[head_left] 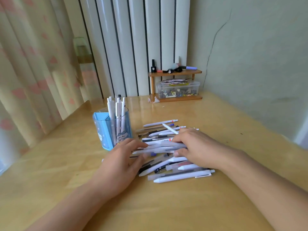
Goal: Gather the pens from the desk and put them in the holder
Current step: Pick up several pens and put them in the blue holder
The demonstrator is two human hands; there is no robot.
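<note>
Pen bundle (160,147) gripped by left hand (123,157) and right hand (196,147); holder (106,130) beside; print unreadable.

blue cartoon-printed holder (110,130), white pens (166,147), pink-patterned cream curtain (33,64)
</note>
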